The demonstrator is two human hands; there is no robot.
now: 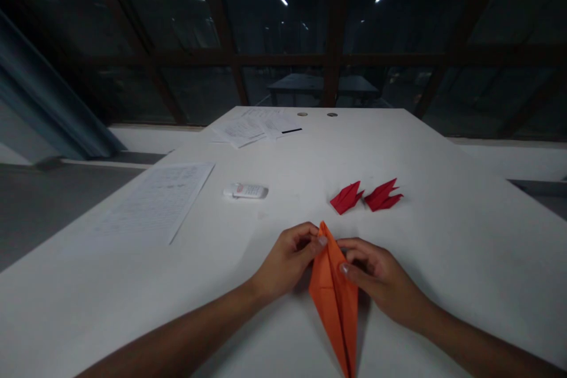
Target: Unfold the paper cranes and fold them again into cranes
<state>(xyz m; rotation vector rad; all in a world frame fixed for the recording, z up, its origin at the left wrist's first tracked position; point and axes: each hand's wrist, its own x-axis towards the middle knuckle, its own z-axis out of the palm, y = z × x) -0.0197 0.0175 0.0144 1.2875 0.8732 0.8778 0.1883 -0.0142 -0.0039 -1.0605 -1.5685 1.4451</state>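
The single view looks from the person's head, above and behind the grip, and it faces forward and down. The left hand (287, 257) and the right hand (383, 280), with the paper (326, 301) between them, are quite near. Past the grip, the view reaches over the table (452, 236) to the windows (381, 23).

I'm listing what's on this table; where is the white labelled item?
In the head view, the white labelled item lies left of centre, beyond the left hand, between a paper sheet and the red folded papers.

Two hands (287, 261) (384, 279); one orange paper (326, 298); two red papercrafts (345, 198) (380, 196); one bottle (248, 191).
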